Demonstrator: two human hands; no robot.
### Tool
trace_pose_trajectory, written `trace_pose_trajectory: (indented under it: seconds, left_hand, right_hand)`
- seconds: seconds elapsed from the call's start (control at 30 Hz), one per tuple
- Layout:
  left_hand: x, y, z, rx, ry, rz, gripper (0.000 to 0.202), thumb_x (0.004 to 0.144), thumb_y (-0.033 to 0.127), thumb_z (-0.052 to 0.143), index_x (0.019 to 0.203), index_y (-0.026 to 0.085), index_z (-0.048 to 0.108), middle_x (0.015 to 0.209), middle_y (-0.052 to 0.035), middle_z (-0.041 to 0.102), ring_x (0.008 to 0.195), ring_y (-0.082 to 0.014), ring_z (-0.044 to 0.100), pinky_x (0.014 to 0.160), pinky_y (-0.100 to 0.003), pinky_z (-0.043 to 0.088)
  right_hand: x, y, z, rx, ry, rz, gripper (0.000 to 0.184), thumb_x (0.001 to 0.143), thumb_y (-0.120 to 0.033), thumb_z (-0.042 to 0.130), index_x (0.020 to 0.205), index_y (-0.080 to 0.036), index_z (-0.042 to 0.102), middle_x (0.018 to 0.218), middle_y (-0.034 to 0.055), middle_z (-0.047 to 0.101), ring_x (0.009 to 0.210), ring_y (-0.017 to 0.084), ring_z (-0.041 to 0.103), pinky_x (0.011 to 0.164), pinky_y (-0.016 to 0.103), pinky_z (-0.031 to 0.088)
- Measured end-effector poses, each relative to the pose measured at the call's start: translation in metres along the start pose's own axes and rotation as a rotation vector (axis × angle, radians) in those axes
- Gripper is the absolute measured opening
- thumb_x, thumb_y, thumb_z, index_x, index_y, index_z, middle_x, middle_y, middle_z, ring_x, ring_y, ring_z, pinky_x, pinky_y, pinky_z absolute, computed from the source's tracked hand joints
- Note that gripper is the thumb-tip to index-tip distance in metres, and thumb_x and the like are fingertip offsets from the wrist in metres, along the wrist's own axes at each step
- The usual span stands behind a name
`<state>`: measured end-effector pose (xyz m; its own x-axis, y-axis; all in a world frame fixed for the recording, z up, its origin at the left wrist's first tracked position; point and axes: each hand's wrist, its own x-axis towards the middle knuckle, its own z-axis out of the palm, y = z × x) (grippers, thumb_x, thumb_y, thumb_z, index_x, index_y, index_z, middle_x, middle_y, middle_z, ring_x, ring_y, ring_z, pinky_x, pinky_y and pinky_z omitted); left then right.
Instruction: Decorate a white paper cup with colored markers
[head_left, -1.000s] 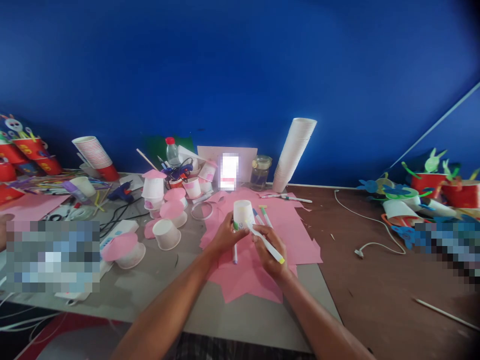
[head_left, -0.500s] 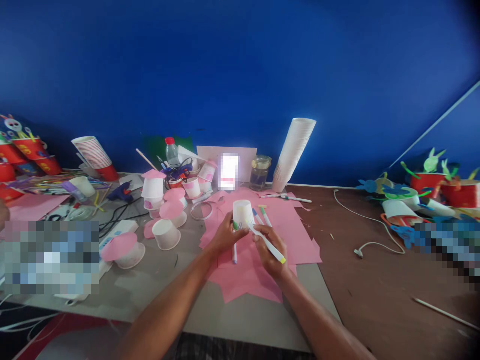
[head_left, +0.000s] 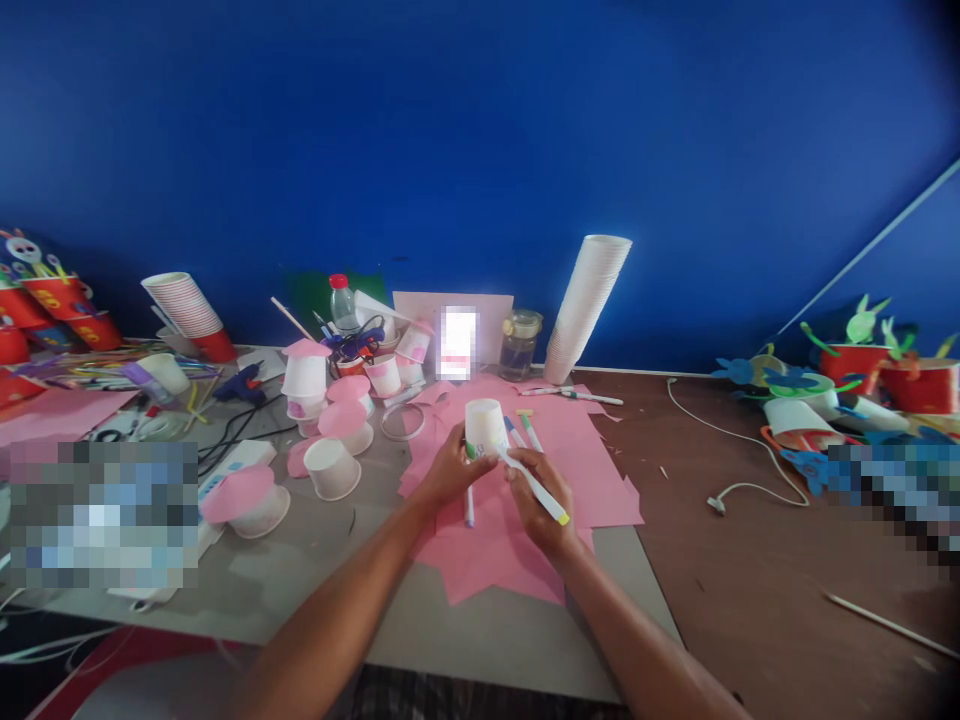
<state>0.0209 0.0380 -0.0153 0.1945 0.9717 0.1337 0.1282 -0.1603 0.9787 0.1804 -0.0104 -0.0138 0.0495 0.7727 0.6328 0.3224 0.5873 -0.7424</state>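
Observation:
My left hand [head_left: 452, 470] is wrapped round the side of a white paper cup [head_left: 484, 422], held upside down over pink paper [head_left: 510, 560]. Green and yellow marks show low on the cup's side. In my right hand [head_left: 541, 500] is a white marker pen [head_left: 550, 497] with a yellow end; its other end points at the cup wall, and whether the tip touches cannot be made out. Beneath my hands lies another marker [head_left: 470, 508], partly covered. Behind the cup rest a blue-ended marker [head_left: 514, 432] and a green-ended marker [head_left: 531, 434].
To the left stand upturned white cups [head_left: 332, 468], several with pink paper discs. A tall stack of cups [head_left: 589, 310] leans at the back beside a glass jar [head_left: 520, 345]. A glue gun [head_left: 244, 385] and a power strip [head_left: 225, 480] lie left. A white cable [head_left: 750, 490] curls at right.
Both hands, the cup and the marker keep almost the same pose. The view has shifted very slightly, and the bit of a hand at the far left edge is gone.

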Motion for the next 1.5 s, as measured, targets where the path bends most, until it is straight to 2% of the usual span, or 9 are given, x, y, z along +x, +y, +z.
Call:
trace_pose_trajectory:
  seconds: [0.43, 0.63, 1.1, 1.33, 1.5]
  left_hand:
    - [0.0002, -0.0030, 0.0005, -0.049, -0.015, -0.003, 0.056, 0.075, 0.033, 0.073, 0.122, 0.016, 0.046, 0.116, -0.0104, 0.060, 0.108, -0.0263, 0.058, 0.088, -0.037, 0.049]
    - [-0.0005, -0.0010, 0.0005, 0.004, -0.005, -0.013, 0.054, 0.075, 0.036, 0.074, 0.118, 0.015, 0.049, 0.110, -0.0097, 0.061, 0.101, -0.0256, 0.059, 0.083, -0.036, 0.049]
    - [-0.0011, 0.0027, 0.0006, -0.043, -0.004, -0.014, 0.057, 0.073, 0.038, 0.075, 0.119, 0.016, 0.049, 0.114, -0.0090, 0.061, 0.105, -0.0250, 0.059, 0.087, -0.035, 0.049]
    - [-0.0031, 0.0061, 0.0007, 0.014, -0.003, -0.023, 0.053, 0.074, 0.037, 0.073, 0.116, 0.014, 0.051, 0.105, -0.0081, 0.062, 0.096, -0.0241, 0.061, 0.081, -0.034, 0.049]
    - [-0.0024, 0.0054, 0.0004, 0.000, -0.009, -0.020, 0.056, 0.073, 0.037, 0.074, 0.117, 0.013, 0.049, 0.110, -0.0101, 0.061, 0.099, -0.0252, 0.060, 0.082, -0.035, 0.049]
  right_hand:
    - [0.0015, -0.0046, -0.0021, -0.016, -0.032, -0.014, 0.016, 0.090, -0.025, 0.052, 0.102, -0.022, 0.062, 0.087, 0.0059, 0.070, 0.072, 0.020, 0.068, 0.059, 0.030, 0.054]
    - [-0.0007, -0.0002, -0.0005, 0.021, 0.003, 0.025, 0.015, 0.091, -0.025, 0.053, 0.103, -0.021, 0.061, 0.090, 0.0071, 0.070, 0.068, 0.018, 0.067, 0.060, 0.031, 0.054]
    - [0.0002, -0.0044, -0.0025, 0.013, -0.014, 0.066, 0.016, 0.092, -0.029, 0.052, 0.102, -0.021, 0.061, 0.083, 0.0068, 0.069, 0.065, 0.019, 0.065, 0.057, 0.030, 0.053]
    - [-0.0001, 0.0002, -0.0008, 0.019, 0.020, 0.081, 0.016, 0.092, -0.030, 0.053, 0.101, -0.020, 0.060, 0.083, 0.0061, 0.068, 0.065, 0.017, 0.064, 0.058, 0.029, 0.052]
    - [0.0011, -0.0018, -0.0011, 0.004, 0.014, 0.085, 0.016, 0.091, -0.031, 0.053, 0.100, -0.020, 0.060, 0.082, 0.0056, 0.068, 0.062, 0.017, 0.063, 0.057, 0.029, 0.052]
